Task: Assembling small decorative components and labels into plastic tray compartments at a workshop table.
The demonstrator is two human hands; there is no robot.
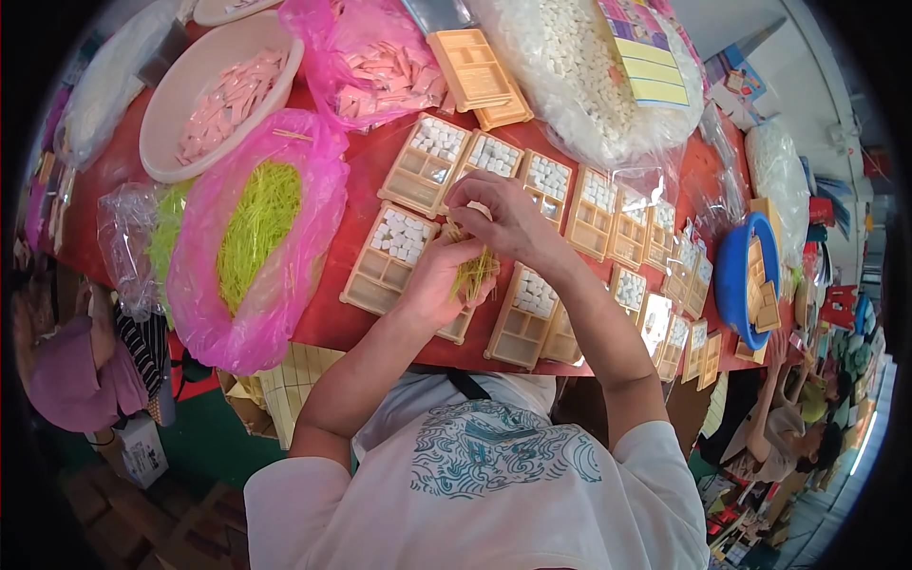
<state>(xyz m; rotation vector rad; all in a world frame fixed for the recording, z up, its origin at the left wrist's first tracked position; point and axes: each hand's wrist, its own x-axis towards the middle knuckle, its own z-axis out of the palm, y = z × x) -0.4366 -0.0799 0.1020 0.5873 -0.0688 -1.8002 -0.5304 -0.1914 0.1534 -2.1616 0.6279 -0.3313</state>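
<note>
Left hand (439, 285): fingers curled round sticks
Sticks (472, 275): yellow-green bundle inside left hand, ends showing past the fingers, below right hand
Right hand (513, 223): fingers bent, tips by bundle's upper end; can't tell if pinching any
Trays (372, 288): around both hands, white bits (404, 234) in them
Pink bag (318, 180): left of hands, more sticks inside
</note>
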